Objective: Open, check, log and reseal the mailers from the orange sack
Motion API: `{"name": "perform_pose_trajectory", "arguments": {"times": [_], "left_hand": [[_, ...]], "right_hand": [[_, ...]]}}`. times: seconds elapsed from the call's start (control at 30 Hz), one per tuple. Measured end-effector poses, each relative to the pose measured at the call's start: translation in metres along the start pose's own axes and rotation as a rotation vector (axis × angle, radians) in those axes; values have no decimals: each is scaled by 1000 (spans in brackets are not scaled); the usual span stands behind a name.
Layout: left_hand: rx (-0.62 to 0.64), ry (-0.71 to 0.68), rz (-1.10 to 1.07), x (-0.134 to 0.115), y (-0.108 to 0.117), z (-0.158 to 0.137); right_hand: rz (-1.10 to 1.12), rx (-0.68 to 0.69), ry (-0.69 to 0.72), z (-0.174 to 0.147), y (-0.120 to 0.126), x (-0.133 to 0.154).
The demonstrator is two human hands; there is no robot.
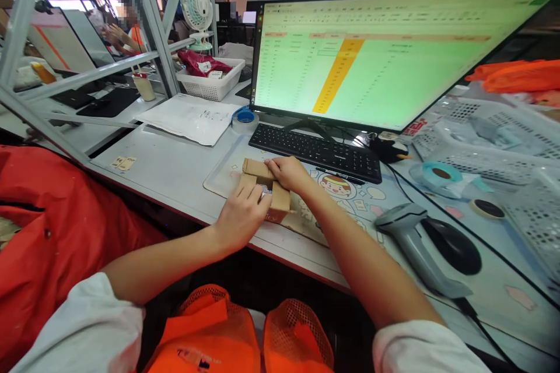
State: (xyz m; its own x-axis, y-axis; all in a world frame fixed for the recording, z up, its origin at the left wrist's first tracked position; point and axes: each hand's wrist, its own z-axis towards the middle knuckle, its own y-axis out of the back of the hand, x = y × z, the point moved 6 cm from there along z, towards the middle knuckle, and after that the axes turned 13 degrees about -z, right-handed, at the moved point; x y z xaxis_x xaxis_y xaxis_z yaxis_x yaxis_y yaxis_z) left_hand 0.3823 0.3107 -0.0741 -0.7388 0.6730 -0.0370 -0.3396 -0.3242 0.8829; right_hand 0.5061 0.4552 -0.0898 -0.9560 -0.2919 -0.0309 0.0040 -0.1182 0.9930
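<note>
A small brown cardboard box [280, 198] stands with its top open near the desk's front edge, on a printed desk mat [223, 178]. My right hand [289, 173] grips the box's far side, fingers closed over the edge by a raised flap. Over the near left part of the box lies my left hand [244, 217], its bent fingers dipping into the opening. A bit of whitish, clear-looking content shows beside those fingertips. What they pinch is hidden.
Behind the box are a black keyboard [315, 151] and a large monitor [371, 64]. To the right lie a barcode scanner [415, 250], a black mouse [452, 246] and tape rolls [440, 173]. Tape [245, 122], a white bag [192, 116] and a basket [210, 88] stand left.
</note>
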Motion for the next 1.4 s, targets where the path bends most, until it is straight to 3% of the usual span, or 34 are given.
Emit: {"name": "perform_pose_trajectory", "arguments": {"times": [0.07,0.17,0.23,0.4,0.47,0.57,0.73,1.0,1.1,1.23,1.33,1.4], "left_hand": [[-57,-35,-8,-10,-3,-24],[9,-59,-104,-4,1,-37],[137,-32,-182,11,7,-22],[658,-77,-292,31,5,47],[731,-68,-217,29,1,64],[649,-60,-62,22,-3,75],[512,-94,14,23,-7,72],[529,-148,73,32,-11,73],[407,-121,1,33,2,64],[181,-76,-145,23,28,36],[-2,-130,-358,8,49,11],[-221,-42,-554,17,63,-5]], "right_hand": [[4,-5,2,-2,0,1],[-2,-9,-3,-4,1,3],[-8,-11,-9,-5,3,4],[-27,-25,-30,-9,6,4],[-35,-30,-47,-11,7,3],[-35,-35,-72,-13,6,1],[15,-42,-80,-16,5,0],[262,-152,-59,-19,10,-7],[407,-239,-9,-54,11,-16],[661,-325,142,-134,-6,-19],[652,-371,60,-192,-19,-32],[639,-438,-37,-226,-19,-48]]}}
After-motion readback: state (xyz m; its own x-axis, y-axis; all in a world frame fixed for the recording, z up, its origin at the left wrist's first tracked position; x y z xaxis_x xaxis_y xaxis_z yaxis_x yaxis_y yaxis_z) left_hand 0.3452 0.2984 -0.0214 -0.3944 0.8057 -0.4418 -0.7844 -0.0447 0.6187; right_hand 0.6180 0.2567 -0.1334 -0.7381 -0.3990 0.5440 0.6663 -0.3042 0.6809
